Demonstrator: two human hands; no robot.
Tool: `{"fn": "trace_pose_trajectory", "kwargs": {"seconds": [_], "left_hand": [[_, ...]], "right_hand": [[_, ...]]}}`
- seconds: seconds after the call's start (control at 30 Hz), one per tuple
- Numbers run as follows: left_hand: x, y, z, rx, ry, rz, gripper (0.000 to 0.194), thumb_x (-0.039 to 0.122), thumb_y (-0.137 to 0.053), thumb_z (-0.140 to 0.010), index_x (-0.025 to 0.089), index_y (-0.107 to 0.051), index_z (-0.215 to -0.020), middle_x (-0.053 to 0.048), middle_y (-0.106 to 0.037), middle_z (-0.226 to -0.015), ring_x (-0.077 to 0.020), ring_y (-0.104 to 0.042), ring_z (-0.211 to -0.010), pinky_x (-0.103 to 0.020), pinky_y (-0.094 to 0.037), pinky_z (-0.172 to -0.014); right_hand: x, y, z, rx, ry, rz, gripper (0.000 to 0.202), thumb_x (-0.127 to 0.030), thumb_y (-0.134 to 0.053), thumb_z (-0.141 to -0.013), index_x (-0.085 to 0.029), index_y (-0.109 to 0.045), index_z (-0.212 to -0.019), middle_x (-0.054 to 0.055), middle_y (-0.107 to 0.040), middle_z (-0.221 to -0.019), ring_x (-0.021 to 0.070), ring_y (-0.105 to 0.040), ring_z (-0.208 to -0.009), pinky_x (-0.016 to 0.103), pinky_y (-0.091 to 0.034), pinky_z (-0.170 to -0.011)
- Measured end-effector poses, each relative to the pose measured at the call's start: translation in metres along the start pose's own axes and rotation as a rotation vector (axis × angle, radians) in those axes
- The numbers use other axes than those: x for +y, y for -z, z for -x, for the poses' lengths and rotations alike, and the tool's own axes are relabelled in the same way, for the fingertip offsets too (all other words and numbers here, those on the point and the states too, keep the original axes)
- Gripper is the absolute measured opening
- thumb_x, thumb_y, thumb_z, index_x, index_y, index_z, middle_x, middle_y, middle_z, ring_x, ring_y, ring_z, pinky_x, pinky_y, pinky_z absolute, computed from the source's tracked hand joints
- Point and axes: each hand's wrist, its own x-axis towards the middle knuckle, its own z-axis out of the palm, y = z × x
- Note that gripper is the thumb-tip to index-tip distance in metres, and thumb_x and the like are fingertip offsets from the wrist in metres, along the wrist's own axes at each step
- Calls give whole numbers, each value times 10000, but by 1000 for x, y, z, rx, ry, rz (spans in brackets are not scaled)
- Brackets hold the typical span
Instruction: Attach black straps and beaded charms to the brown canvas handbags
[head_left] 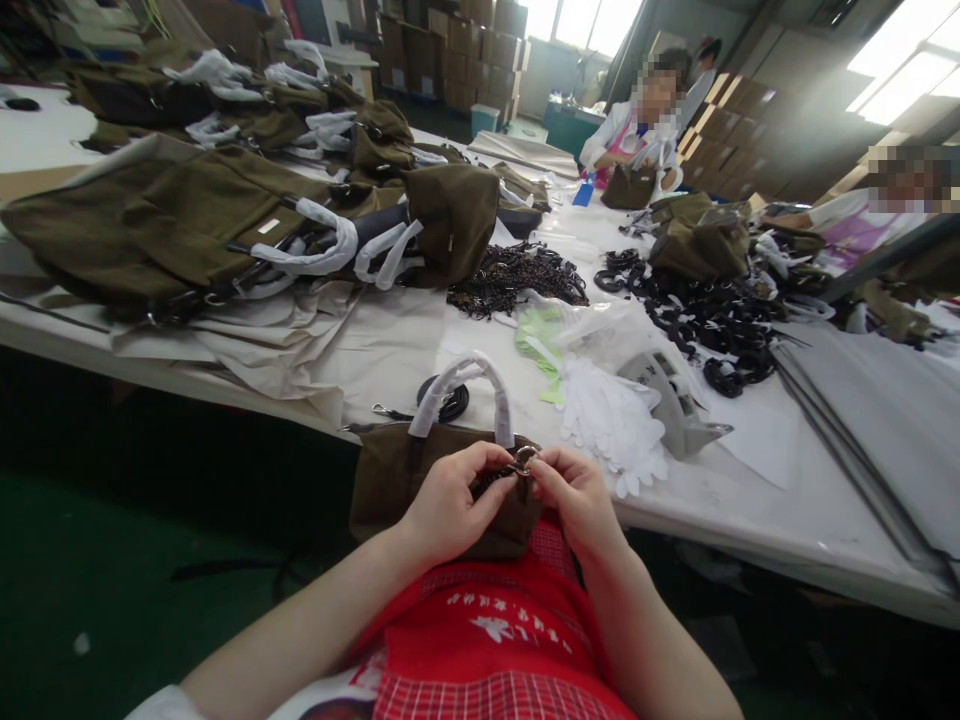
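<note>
So we've got the metal ring [527, 457] pinched in our right hand [581, 497], while our left hand [454, 500] pinches a dark piece [512, 467] right beside it, too small to make out. Ring's at the right end of the olive bag [379, 485], which runs lengthwise left to right; left hand overlaps its front, right hand's nearer that end.
</note>
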Motion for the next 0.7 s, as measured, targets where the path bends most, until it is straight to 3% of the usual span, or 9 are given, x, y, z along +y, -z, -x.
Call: {"fn": "trace_pose_trajectory", "kwargs": {"seconds": [0.17,0.3,0.47,0.53,0.63,0.7], "left_hand": [[1,-2,5,15,-99,-181,180,289,-554,-899,179,-650,-1004,-56,-725,-923,-186,-665,-824,-293,-501,-769],[4,0,4,19,-157,-134,198,259,-492,-933,177,-671,-958,-67,-700,-921,-176,-639,-853,-291,-483,-810],[4,2,-2,123,36,145,194,323,-592,-869,149,-664,-820,-54,-650,-800,-158,-603,-761,-255,-483,-699],[2,2,-3,84,167,315,242,365,-637,-823,139,-642,-734,-30,-624,-695,-132,-568,-647,-233,-463,-608],[1,0,-4,68,361,476,319,436,-692,-754,133,-624,-680,6,-573,-580,-92,-490,-519,-200,-396,-497],[1,-2,-4,94,432,507,350,466,-719,-721,128,-637,-685,10,-572,-564,-85,-477,-498,-193,-371,-470]], "right_hand": [[0,-13,0,115,-11,-173,266,-401,-765,-747,-170,-651,-677,-31,-578,-560,70,-449,-495,193,-345,-489],[-2,-22,1,148,-46,-234,280,-409,-788,-712,-172,-647,-666,-34,-576,-543,67,-441,-477,191,-337,-479],[5,-21,4,18,-33,-78,300,-425,-741,-757,-167,-628,-654,-28,-549,-519,84,-444,-479,209,-350,-481],[6,-18,7,28,65,61,238,-393,-696,-805,-170,-650,-735,-2,-599,-608,114,-511,-550,233,-409,-532],[3,-13,11,198,402,305,116,-285,-640,-846,-198,-657,-919,49,-645,-864,174,-600,-779,297,-489,-694],[-2,-13,14,176,564,481,158,-235,-631,-836,-217,-659,-991,73,-639,-998,207,-607,-918,344,-498,-804]]}}
